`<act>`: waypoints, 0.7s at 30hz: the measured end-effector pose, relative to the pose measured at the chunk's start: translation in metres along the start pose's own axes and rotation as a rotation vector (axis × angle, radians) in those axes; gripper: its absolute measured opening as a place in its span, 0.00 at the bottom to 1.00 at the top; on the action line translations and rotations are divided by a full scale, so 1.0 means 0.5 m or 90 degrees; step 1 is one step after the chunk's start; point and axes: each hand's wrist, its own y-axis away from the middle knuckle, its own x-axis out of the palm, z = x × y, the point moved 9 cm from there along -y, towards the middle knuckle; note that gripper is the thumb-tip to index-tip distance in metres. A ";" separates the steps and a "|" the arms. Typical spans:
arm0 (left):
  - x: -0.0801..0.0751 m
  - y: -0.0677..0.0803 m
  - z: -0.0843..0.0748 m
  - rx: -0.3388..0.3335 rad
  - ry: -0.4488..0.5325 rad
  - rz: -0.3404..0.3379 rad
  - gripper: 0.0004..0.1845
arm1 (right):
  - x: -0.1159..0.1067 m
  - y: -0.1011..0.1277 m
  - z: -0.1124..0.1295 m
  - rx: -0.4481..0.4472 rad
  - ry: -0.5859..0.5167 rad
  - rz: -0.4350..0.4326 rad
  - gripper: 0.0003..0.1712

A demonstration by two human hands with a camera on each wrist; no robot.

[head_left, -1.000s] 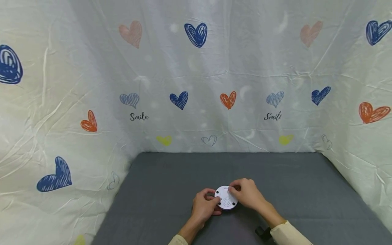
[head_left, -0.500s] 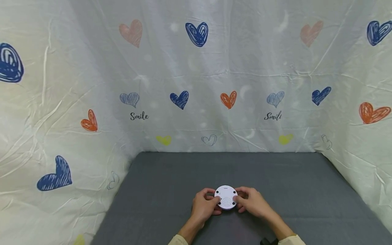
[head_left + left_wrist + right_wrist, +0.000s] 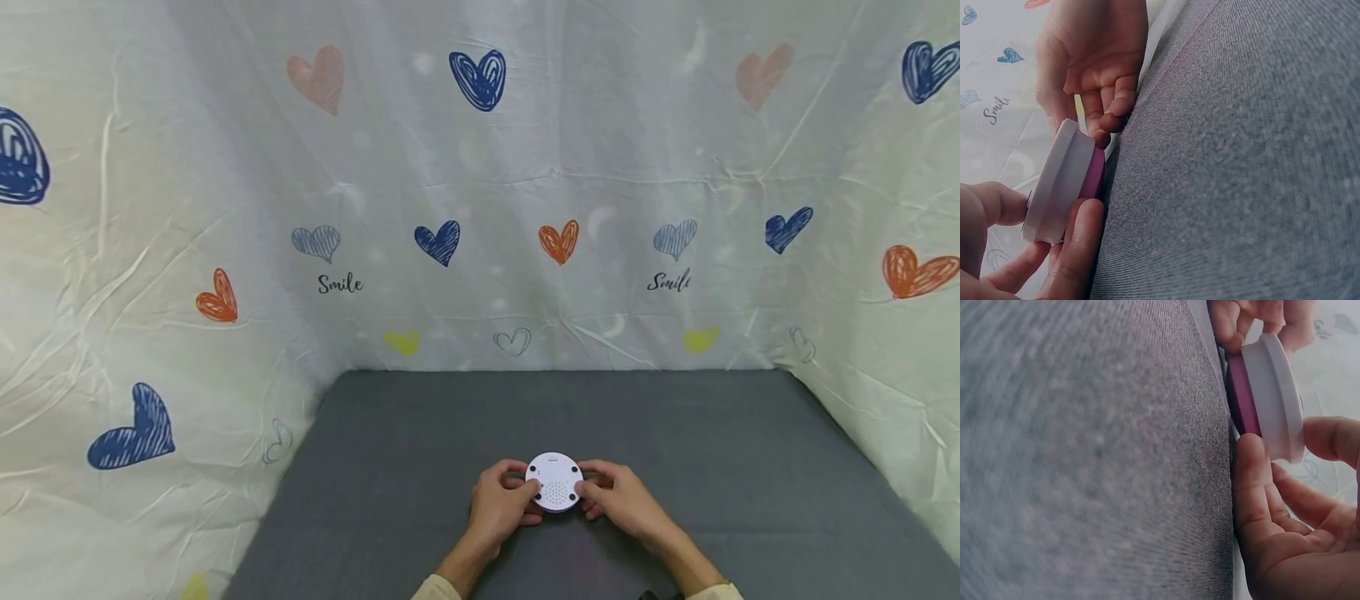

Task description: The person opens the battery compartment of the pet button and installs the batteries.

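Object held: a round white device (image 3: 554, 482) with a grid of small holes on its top face and a purple lower section (image 3: 1092, 173) (the purple part is showing only in the two wrist views).
Position of device: it is sitting low over the grey fabric surface (image 3: 675, 433), near the front edge and about midway across; its underside is lying just above or against the cloth, and the views are not settling which.
Left hand (image 3: 501, 503): it is gripping the device's left rim, the thumb curling onto the top face and the fingers (image 3: 1079, 247) wrapping beneath the purple section.
Right hand (image 3: 622, 502): it is gripping the right rim in mirror fashion, with the thumb lying on the white top edge and the curled fingers (image 3: 1254, 487) pressing along the side and base.
Finger state: both sets are curling round the device, pinching it between thumb and fingers; none are spreading flat.
Contents of device: the white part is sitting closed on the purple base, so the interior is not showing.
Sleeves: pale cream cuffs (image 3: 435, 588) are showing at the bottom edge of the head view.
Backdrop: a wrinkled white sheet (image 3: 480, 208) printed with blue, orange and yellow hearts and the word "Smile" is enclosing the surface on three sides.
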 end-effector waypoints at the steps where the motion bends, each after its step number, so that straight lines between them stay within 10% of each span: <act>1: 0.000 0.000 -0.001 0.000 0.000 0.000 0.17 | 0.000 0.000 0.000 0.003 -0.002 0.000 0.28; 21: 0.002 0.001 -0.003 -0.002 -0.007 0.002 0.18 | 0.002 0.003 0.001 0.015 -0.001 -0.018 0.24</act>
